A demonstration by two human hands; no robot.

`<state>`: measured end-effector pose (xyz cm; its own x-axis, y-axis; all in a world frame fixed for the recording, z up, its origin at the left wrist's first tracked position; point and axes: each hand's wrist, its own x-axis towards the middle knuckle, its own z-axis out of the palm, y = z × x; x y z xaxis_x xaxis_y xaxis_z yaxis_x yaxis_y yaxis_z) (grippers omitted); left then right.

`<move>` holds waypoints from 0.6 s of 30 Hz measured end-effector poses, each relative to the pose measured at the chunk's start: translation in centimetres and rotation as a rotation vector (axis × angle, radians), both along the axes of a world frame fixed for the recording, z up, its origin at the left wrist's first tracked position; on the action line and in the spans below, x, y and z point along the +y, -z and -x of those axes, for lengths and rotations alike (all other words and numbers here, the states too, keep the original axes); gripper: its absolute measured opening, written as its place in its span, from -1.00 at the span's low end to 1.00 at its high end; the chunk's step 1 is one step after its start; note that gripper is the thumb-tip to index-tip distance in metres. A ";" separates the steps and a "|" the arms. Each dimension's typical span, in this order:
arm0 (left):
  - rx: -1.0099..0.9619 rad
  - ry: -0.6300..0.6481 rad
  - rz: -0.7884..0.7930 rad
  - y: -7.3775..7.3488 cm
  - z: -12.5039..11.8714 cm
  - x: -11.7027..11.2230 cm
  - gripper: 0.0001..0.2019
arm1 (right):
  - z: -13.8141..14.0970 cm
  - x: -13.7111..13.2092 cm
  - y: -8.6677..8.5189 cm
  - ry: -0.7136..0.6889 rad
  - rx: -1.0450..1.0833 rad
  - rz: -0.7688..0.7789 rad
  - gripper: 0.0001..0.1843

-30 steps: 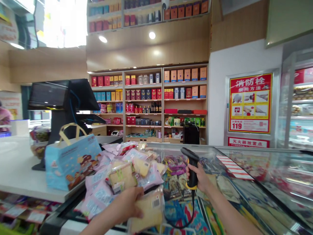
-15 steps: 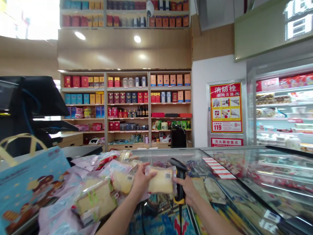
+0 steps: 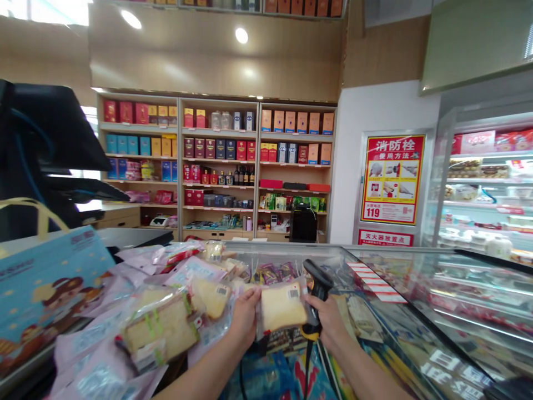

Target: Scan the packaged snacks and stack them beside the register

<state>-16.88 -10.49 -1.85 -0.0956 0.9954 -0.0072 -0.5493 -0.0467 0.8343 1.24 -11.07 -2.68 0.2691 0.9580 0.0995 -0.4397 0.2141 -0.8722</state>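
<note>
My left hand (image 3: 245,314) pinches the left edge of a clear-wrapped slice of bread (image 3: 282,308), pale yellow with a small barcode label at its upper right. My right hand (image 3: 328,319) is wrapped round the handle of a black and yellow barcode scanner (image 3: 317,283), whose cable hangs down. The scanner stands upright just at the right edge of the bread packet, and my right fingertips appear to touch that edge. Left of my left hand lie another wrapped bread packet (image 3: 210,297) and a larger wrapped sandwich (image 3: 160,328).
Pale purple packets (image 3: 104,361) are heaped beside a blue paper bag (image 3: 54,300) at left. Below my hands is a glass-topped freezer (image 3: 375,322) with packaged goods inside. A black monitor (image 3: 50,128) stands at left. Shelves of boxes (image 3: 216,150) line the back wall.
The view has tilted down and shifted slightly. The bread packet is turned a little, its right side higher, and the scanner leans differently. Both hands keep their hold.
</note>
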 end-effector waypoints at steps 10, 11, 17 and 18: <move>0.367 -0.122 -0.196 -0.3 0.5 -0.4 -0.61 | -0.5 0.8 0.6 0.132 -0.088 -0.006 -0.49; 0.385 -0.123 -0.200 -0.3 0.5 -0.4 -0.61 | -0.6 0.9 0.7 0.124 -0.090 0.000 -0.47; 0.517 -0.211 -0.241 -0.7 0.9 -0.3 -0.63 | -0.9 0.7 0.3 0.104 -0.074 0.003 -0.55; 0.588 -0.233 -0.258 -0.9 1.1 -0.3 -0.66 | -0.9 0.5 0.0 0.091 -0.059 0.012 -0.56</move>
